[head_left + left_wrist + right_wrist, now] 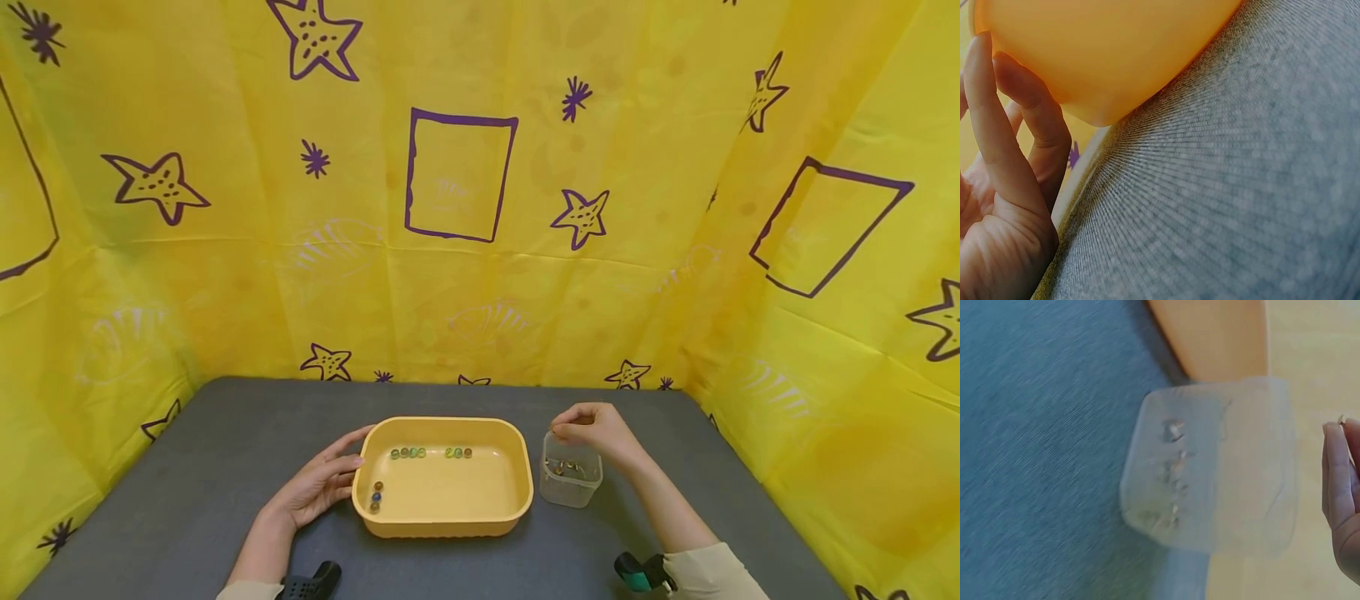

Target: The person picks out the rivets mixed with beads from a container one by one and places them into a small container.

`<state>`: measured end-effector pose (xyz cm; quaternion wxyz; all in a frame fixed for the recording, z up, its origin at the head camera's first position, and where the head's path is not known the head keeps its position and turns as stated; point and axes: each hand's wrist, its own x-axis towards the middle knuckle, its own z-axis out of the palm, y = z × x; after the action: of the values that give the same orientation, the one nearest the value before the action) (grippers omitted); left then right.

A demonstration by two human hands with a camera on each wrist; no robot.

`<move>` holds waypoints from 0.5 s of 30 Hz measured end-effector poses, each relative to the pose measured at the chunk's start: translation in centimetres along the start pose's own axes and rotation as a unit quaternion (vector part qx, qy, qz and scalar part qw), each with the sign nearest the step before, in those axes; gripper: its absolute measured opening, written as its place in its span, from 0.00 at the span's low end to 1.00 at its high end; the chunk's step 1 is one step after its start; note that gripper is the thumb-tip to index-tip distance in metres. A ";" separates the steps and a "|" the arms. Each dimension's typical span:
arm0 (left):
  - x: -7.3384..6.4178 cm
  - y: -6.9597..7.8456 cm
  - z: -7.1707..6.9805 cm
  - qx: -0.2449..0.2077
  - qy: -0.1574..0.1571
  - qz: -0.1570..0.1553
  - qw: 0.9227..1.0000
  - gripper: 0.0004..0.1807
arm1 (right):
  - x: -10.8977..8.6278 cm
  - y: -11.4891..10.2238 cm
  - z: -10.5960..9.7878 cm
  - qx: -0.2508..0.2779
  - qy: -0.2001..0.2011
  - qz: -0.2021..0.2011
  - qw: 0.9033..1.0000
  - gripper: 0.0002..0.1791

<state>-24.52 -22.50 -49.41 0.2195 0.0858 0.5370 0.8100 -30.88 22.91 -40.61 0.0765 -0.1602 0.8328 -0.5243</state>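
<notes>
A yellow rectangular tub [442,527] with rounded corners stands on the table, glass marbles [458,453] lined up inside along its back and left sides. My left hand [318,487] rests against the tub's left end; in the left wrist view its fingers [988,106] touch the outer wall near the rim. Right of the tub is a translucent plastic container [567,496] with several small shiny brownish pieces [1175,465] at its bottom. Over its back rim, my right hand [596,429] pinches a tiny gold-coloured piece [1342,419] between its fingertips; I cannot tell its kind.
Dark grey cloth covers the table [247,442]. Yellow fabric [465,283] printed with purple stars and frames hangs behind it and along both sides. Black wrist straps [311,583] show near the bottom edge at both forearms.
</notes>
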 end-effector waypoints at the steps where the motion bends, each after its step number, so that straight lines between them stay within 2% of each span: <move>1: 0.0 0.0 0.0 0.001 0.000 0.000 1.000 0.25 | -0.1 0.3 -0.1 -0.002 0.002 0.000 1.000 0.15; 15: 0.0 0.0 -0.1 -0.001 -0.005 0.006 1.000 0.25 | -1.3 2.5 -0.9 -0.020 0.015 0.017 1.000 0.16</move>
<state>-24.52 -22.61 -49.50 0.2171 0.0934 0.5348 0.8112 -30.37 25.15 -42.49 0.0693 -0.1398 0.8466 -0.5088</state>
